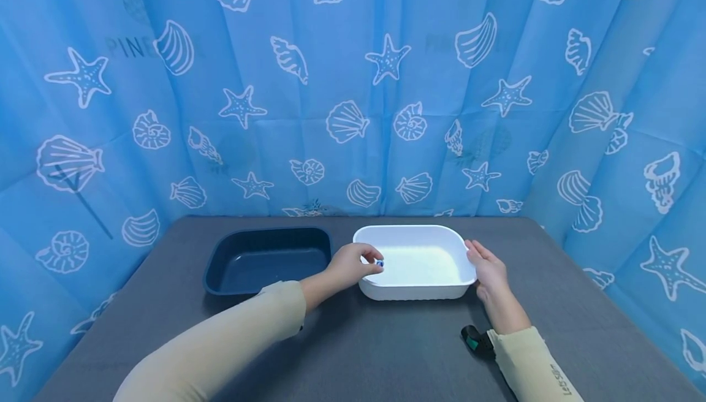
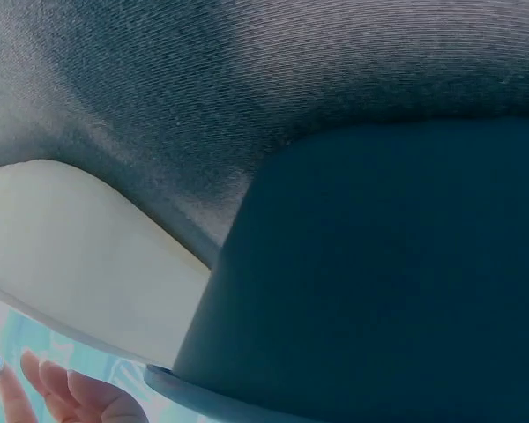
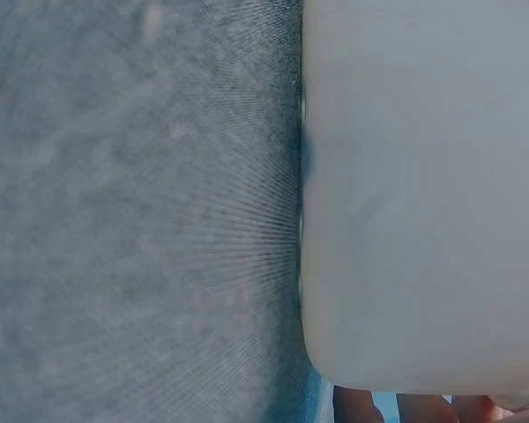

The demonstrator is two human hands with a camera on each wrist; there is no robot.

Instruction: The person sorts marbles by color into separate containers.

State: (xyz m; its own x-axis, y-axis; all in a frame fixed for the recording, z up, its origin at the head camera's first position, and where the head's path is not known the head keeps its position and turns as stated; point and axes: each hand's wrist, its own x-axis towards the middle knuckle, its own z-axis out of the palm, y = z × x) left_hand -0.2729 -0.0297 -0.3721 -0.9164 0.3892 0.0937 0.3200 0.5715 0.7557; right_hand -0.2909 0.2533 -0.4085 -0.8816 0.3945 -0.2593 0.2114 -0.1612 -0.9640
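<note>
Over left rim of white tray (image 1: 415, 233), left hand (image 1: 349, 265) pinches small blue bead (image 1: 380, 263); right hand (image 1: 488, 267), fingers straight, steadies right rim. Dark blue tray (image 1: 265, 259) just left on worktop (image 1: 386, 353). Likely mid-transfer; next move needs steady carry.

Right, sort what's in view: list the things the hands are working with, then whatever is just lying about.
In hand:
- white rectangular plastic tub, right hand against its rim
- small blue-and-white bead, pinched by left hand

Lying about:
- dark blue rectangular plastic tub
- grey cloth-covered table
- blue seashell-print curtain
</note>
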